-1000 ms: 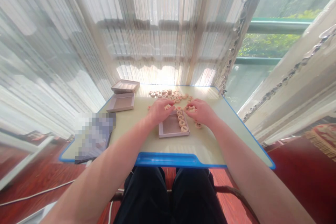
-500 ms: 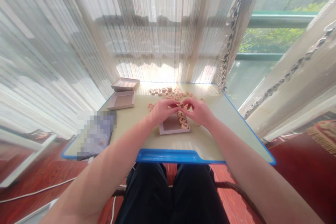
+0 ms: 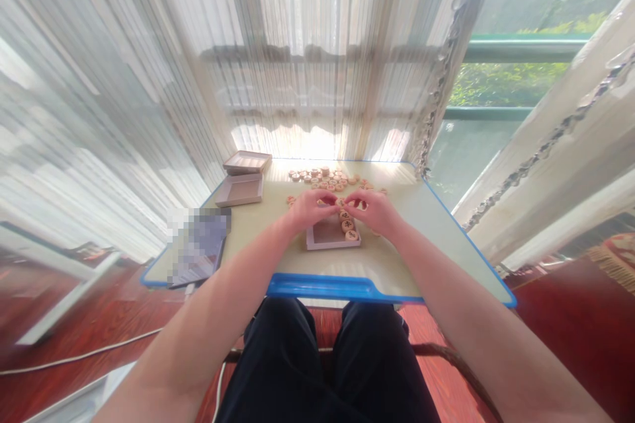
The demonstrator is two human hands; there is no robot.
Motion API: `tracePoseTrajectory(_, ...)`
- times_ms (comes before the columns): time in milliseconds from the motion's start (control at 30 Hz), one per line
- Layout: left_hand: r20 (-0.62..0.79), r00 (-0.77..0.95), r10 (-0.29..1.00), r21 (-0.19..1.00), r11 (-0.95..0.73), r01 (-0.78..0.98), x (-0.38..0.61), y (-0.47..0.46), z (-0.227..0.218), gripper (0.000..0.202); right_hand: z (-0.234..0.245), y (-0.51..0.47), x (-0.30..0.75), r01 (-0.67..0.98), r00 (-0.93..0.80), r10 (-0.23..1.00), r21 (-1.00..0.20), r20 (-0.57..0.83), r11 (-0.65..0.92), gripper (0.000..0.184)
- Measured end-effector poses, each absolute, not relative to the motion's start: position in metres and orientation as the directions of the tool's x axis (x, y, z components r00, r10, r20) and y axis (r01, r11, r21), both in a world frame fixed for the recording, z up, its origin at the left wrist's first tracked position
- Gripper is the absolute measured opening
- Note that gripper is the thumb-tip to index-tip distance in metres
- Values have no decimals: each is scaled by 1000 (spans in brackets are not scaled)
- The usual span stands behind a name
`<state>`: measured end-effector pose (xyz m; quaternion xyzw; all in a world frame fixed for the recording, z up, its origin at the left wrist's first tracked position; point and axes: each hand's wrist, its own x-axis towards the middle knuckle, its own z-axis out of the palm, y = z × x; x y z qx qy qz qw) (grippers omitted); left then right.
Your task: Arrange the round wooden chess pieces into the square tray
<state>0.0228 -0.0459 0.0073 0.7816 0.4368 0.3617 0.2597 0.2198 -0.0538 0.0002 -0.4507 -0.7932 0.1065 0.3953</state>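
Together, the left hand (image 3: pixel 311 209) and the right hand (image 3: pixel 375 210) grasp one disc (image 3: pixel 340 201) between their fingers, at the far end of the box (image 3: pixel 333 246); three discs (image 3: pixel 348 226) line the box's right side; loose discs (image 3: pixel 325 172) lie on the bench (image 3: pixel 391 272) beyond the box; a shallow tray (image 3: pixel 241 190) sits to its left.

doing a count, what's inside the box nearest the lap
Xiangqi pieces line the right side of the near box; the left hand and right hand cover its far end.
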Motion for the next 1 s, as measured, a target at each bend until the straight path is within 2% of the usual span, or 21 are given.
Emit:
tracePoseTrajectory(167,398,366,841,680,-538,498,24,-49,11,30,-1,-55,218,586,-287,794,-557,536,588,15)
tracePoseTrajectory(300,387,342,856,640,-517,569,18,-43,8,32,-1,-55,219,565,-304,804,-583,511,584,16)
tracePoseTrajectory(433,396,337,854,531,-512,675,11,-38,2,29,1,-52,225,636,-237,820,-554,521,537,16)
tracePoseTrajectory(600,447,405,798,430,-589,685,10,-38,-1,24,0,-47,229,656,-235,822,-539,519,528,16)
tracePoseTrajectory(867,428,494,757,323,-638,699,6,-36,-1,23,-2,-46,227,677,-264,834,-523,485,518,14)
tracePoseTrajectory(1000,367,532,763,273,-635,722,5,-38,2,26,-5,-44,225,631,-319,806,-523,498,573,10)
